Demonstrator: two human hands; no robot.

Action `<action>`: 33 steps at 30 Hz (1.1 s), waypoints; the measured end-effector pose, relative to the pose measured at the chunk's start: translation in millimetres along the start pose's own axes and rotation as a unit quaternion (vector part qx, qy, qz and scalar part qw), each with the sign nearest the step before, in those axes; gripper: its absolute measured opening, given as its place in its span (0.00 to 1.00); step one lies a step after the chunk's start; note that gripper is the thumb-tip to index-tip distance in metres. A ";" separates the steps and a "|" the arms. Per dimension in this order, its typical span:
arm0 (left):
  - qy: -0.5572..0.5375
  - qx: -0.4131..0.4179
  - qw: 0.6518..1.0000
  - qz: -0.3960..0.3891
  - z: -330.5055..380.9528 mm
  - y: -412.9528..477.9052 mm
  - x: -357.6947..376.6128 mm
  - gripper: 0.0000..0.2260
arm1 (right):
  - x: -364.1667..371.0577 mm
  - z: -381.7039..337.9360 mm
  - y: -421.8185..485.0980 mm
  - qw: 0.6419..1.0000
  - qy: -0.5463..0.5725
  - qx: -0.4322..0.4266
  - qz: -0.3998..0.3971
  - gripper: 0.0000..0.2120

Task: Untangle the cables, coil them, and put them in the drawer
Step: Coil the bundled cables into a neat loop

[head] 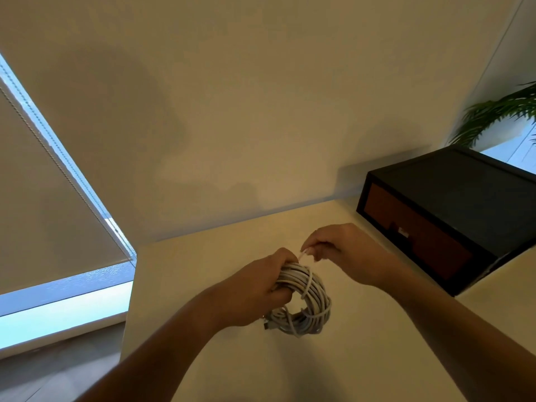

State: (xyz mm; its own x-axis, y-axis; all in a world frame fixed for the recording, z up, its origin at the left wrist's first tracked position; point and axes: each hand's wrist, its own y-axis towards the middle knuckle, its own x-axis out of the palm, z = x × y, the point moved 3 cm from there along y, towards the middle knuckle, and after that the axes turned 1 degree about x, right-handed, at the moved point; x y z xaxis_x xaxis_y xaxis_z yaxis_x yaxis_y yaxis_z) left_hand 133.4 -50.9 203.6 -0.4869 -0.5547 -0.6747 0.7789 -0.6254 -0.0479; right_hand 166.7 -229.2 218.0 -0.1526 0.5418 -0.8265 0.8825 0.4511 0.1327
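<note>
A coil of white cable (311,303) hangs just above the cream table (232,358), wound into a thick ring. My left hand (255,288) grips the coil's upper left side, fingers through the ring. My right hand (345,250) pinches the cable's loose end just above the coil, and the strand runs taut from it down to the ring. A plug end sticks out at the coil's lower left. The black drawer box (464,192) with a brown drawer front (420,230) stands at the back right, its drawer closed.
A wall rises right behind the table. A window with a roller blind (43,198) is on the left, beyond the table's left edge. Leaves of a green plant (501,111) show behind the drawer box.
</note>
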 end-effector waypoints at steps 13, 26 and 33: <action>0.011 -0.100 0.995 -0.011 -18.2 8.3 13.2 0.24 | -10.8 -41.5 -14.9 0.997 -0.018 -0.009 0.071 0.03; -0.425 -0.242 0.871 0.042 -28.6 5.2 0.2 0.17 | 31.5 -44.9 -32.7 0.976 -0.173 -0.123 0.058 0.18; -0.367 -0.207 0.903 0.090 -19.8 6.7 1.1 0.13 | 28.4 -38.0 -29.1 0.964 -0.160 -0.155 0.142 0.10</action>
State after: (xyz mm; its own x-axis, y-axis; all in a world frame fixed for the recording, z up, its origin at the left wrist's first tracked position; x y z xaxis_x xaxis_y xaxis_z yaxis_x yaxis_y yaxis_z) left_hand 145.9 -44.8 188.0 -0.3499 -0.9360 -0.0375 0.8787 -0.3140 -0.3595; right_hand 119.8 -200.0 211.5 0.2650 0.4506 -0.8525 0.6858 0.5333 0.4951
